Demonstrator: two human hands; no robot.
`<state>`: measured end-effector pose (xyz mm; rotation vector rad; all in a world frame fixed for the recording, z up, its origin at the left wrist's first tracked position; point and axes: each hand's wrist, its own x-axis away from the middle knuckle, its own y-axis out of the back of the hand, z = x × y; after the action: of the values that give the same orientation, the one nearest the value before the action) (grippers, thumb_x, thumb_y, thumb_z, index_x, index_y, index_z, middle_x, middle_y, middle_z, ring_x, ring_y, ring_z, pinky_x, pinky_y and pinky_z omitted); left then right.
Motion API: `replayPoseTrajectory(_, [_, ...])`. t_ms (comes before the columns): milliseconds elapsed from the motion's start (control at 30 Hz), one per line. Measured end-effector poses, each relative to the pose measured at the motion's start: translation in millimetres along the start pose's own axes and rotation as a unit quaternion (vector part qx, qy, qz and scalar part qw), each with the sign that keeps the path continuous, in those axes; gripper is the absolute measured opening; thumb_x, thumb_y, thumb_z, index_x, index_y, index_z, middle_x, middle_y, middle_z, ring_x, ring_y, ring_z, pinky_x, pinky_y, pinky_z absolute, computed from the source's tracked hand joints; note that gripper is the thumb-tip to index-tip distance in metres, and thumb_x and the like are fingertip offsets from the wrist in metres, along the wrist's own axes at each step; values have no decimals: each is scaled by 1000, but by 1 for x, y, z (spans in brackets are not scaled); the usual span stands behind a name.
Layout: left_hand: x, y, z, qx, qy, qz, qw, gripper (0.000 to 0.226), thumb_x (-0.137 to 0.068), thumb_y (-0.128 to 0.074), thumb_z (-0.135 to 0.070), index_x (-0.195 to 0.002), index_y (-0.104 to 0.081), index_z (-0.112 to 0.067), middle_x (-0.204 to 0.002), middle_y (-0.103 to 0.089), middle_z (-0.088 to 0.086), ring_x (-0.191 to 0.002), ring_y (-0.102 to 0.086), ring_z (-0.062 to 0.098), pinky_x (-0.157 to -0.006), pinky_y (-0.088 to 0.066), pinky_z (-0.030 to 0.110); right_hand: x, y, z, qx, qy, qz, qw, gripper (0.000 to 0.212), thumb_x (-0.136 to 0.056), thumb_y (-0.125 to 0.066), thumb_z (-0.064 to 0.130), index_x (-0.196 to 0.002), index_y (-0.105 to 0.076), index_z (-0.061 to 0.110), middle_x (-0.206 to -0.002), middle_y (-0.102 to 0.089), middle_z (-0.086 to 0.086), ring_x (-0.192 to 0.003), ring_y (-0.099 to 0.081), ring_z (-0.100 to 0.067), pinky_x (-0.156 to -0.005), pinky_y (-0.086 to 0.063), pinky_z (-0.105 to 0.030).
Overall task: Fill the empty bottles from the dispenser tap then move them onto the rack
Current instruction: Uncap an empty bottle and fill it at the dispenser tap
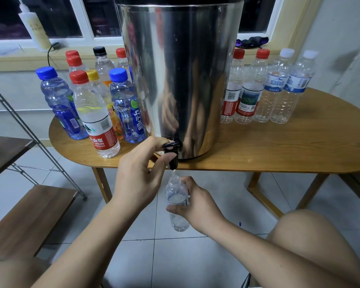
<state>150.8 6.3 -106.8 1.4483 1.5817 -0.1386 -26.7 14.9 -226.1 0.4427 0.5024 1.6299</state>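
Observation:
A tall steel dispenser stands on the wooden table, its black tap hanging over the front edge. My left hand grips the tap lever, thumb on the front. Water runs from the spout into an uncapped clear bottle, which my right hand holds upright just below the tap, in front of the table. Capped bottles stand in a group left of the dispenser. More capped bottles stand in a row to its right.
A metal-framed rack with wooden shelves stands at the left, below table height. My knee shows at the lower right. A windowsill with a white squeeze bottle runs behind the table. The floor is tiled.

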Motion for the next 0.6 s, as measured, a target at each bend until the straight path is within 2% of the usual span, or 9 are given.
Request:
replayPoseTrajectory(333, [0, 0, 1, 3, 0, 3, 1000, 18, -100, -75, -13, -117, -72, -18, -106, -70, -15, -97, -68, 7, -79, -56, 29, 1, 0, 0, 5, 5, -1, 1000, 65, -77, -93, 42, -126, -50, 40, -116, -70, 21, -106, -65, -3, -92, -55, -29])
replayPoseTrajectory(600, [0, 0, 0, 2, 0, 0, 1000, 18, -100, -75, -12, -116, -71, -19, -104, -71, -14, -96, -66, 1, -79, -53, 22, 1, 1, 0, 6, -6, 3, 1000, 65, -78, -93, 42, -127, -50, 39, -116, -70, 19, -106, -65, -5, -92, -55, -29])
